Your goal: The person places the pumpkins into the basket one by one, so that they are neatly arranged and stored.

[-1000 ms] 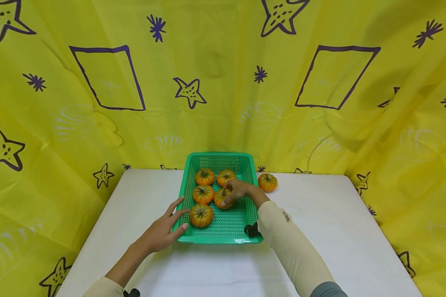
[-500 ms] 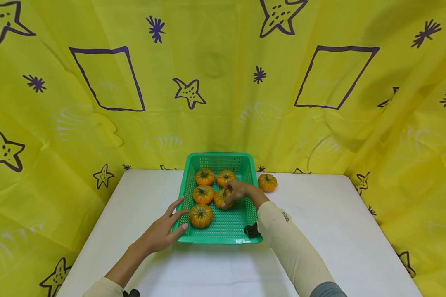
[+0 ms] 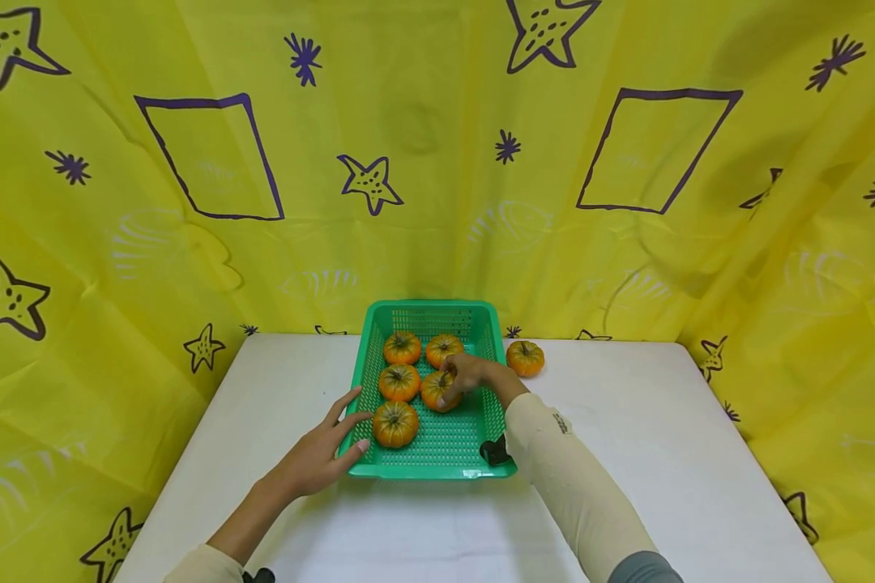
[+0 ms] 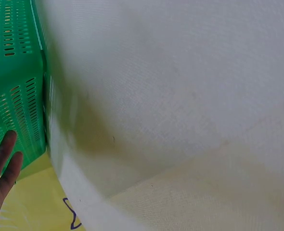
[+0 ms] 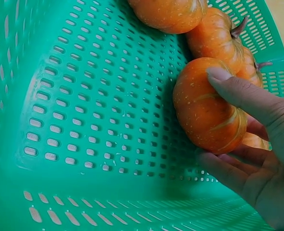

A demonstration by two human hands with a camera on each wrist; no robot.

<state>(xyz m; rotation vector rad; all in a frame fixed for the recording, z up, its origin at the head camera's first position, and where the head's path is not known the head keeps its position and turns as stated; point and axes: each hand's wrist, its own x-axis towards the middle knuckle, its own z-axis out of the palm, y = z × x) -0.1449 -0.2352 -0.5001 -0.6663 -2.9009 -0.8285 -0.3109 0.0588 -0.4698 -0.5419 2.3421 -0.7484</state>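
On the white table (image 3: 627,421), your right hand (image 3: 470,374) grips 1 small orange pumpkin (image 3: 435,389) inside the green perforated plastic basket (image 3: 445,453); your left hand (image 3: 321,453), fingers straight, touches its left rim.

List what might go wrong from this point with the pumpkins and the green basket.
The right hand grips one pumpkin that sits tight against the other pumpkins; moving it may nudge or roll them. The left hand only rests straight fingers on the green basket, so the basket might slide on the smooth white table. The lone pumpkin outside could roll if the basket bumps it.
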